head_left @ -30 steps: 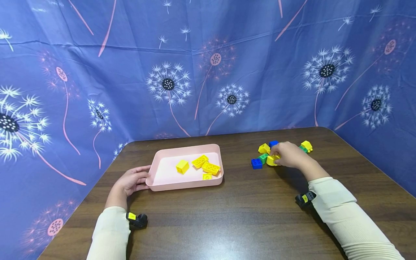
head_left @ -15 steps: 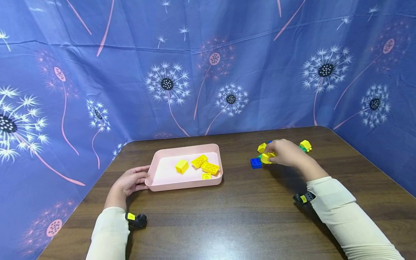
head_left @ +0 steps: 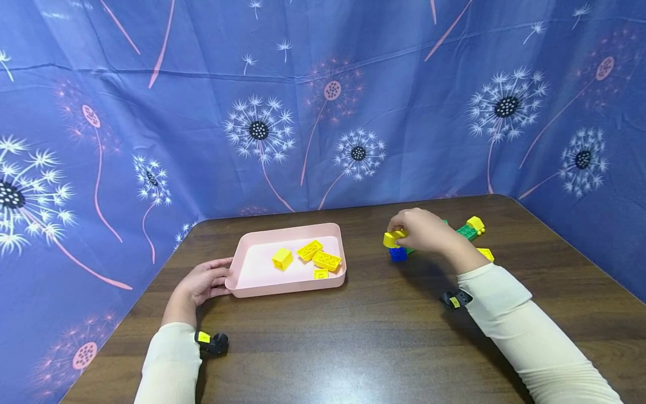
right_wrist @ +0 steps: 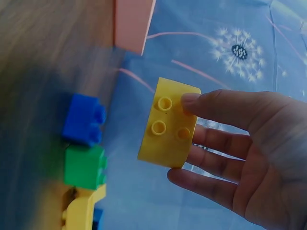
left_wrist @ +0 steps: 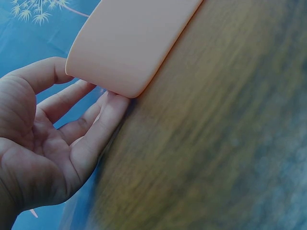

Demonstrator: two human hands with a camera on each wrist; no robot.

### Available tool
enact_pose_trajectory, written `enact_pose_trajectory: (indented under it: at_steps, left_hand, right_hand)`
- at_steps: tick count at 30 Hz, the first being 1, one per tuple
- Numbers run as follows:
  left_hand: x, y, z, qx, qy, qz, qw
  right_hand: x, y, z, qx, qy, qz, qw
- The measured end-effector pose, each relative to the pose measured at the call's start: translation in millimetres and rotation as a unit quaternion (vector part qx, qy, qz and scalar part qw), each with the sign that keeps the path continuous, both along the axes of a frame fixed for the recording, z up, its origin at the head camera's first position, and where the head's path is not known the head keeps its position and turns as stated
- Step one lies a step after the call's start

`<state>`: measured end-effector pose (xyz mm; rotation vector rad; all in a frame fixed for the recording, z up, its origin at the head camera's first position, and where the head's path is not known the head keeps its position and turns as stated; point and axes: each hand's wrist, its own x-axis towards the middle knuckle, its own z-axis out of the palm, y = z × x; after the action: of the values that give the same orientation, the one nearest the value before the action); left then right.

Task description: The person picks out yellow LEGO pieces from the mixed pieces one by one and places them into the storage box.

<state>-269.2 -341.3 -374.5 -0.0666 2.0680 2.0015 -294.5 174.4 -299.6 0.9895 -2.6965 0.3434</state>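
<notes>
My right hand (head_left: 426,227) pinches a yellow toy building brick (right_wrist: 165,122) between thumb and fingers, its round studs showing in the right wrist view. In the head view this brick overlaps a blue brick (head_left: 398,255) on the table. Green brick (right_wrist: 85,166) and another yellow brick (right_wrist: 79,211) lie beside the blue one, partly hidden by the hand in the head view. At the left, my left hand (head_left: 204,280) touches the end of a shallow pink tray (head_left: 287,288) with extended fingers (left_wrist: 103,117). Inside the tray lie several yellow bricks (head_left: 327,261).
Farther right on the wooden table (head_left: 323,342) lie green bricks (head_left: 466,232), a yellow piece (head_left: 475,224) and a yellow brick (head_left: 486,254) near the right forearm. A blue dandelion-patterned cloth (head_left: 313,112) hangs behind the table's far edge.
My right hand has lifted the yellow brick from the group and carried it left, over the blue brick. A yellow brick near the right forearm has come into sight. The left hand stays put.
</notes>
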Motion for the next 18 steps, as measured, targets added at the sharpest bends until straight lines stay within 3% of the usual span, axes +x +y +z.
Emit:
enact_pose_trajectory:
  at_steps: [18]
  left_hand:
    - [0.2,1.4,1.5,0.001,-0.005,0.005,1.0000]
  right_hand:
    - [-0.8,-65.4,27.6,0.010,-0.013,0.031,0.999]
